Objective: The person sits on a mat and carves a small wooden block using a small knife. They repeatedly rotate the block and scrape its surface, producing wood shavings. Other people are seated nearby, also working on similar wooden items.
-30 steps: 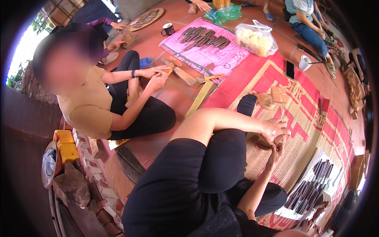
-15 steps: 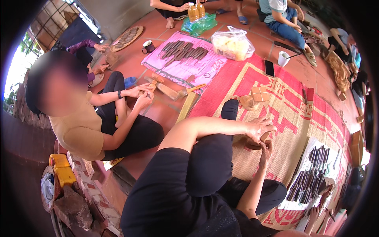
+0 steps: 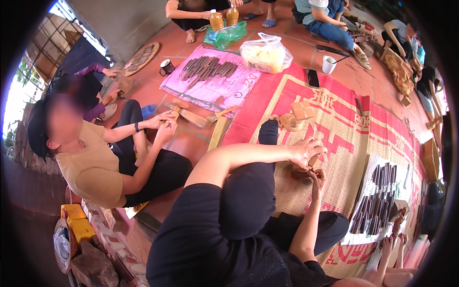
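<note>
My left hand reaches across my black-clad raised knee. Its fingers bend over a brown wooden piece, which it grips from above. At the near side of that piece, my right hand is closed, fingertips pressed together close to the wood. Whether a small tool sits in those fingers, I cannot make out. Much of the piece is covered by both hands. Just beyond them, a square wooden block with pale crossing lines and a rounded wooden piece lie on the woven mat.
Dark carving tools cover a white sheet at the right; more tools lie on a pink cloth. A phone and a white cup are farther off. At left, a seated co-worker handles a wooden piece near a mallet.
The whole view has shifted, so most things appear a little farther left. Both my hands stay at the wooden piece, which shows at a slightly different tilt. The left co-worker's head is more upright.
</note>
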A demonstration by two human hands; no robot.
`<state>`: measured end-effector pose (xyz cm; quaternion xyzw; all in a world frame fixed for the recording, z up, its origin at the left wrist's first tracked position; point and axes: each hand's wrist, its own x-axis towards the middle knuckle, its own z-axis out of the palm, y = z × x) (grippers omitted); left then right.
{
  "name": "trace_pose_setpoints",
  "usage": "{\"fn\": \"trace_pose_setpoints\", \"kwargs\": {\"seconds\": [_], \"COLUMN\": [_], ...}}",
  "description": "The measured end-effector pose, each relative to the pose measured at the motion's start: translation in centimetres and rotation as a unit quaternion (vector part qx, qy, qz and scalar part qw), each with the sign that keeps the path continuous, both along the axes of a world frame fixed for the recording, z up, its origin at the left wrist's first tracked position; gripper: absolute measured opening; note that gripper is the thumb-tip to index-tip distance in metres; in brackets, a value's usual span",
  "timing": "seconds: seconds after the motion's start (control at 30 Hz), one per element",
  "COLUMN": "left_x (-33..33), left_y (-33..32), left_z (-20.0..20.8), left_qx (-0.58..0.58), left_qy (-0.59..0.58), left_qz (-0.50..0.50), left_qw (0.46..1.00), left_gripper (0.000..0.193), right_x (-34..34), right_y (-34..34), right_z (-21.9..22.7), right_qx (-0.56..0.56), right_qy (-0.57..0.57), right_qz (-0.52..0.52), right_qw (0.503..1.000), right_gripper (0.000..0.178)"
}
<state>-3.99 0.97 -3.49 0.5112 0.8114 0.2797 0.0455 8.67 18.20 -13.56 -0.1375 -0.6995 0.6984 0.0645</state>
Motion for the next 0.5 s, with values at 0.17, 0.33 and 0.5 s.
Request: {"fn": "trace_pose_setpoints", "kwargs": {"seconds": [0.17,0.33,0.5], "left_x": [-0.2,-0.1,0.1], "left_y": [-0.7,-0.4,-0.8], "left_z": [-0.7,0.1,0.0], "left_qx": [-0.02,-0.012,-0.025], "left_qy": [0.011,0.005,0.013], "left_qz": [-0.001,-0.004,0.0], "left_qw": [1.0,1.0,1.0], "left_gripper": [0.097,0.096,0.094], "right_x": [-0.9,-0.9,-0.8], "right_y": [-2.4,-1.5,-1.8], "right_z": [5.1,1.1,1.7], "right_qx": [0.053,-0.064,-0.033], "right_qy": [0.065,0.038,0.037], "right_qz": [-0.026,-0.034,-0.062], "right_qw": [0.996,0.997,0.997], "right_gripper": [0.013,0.011,0.011]}}
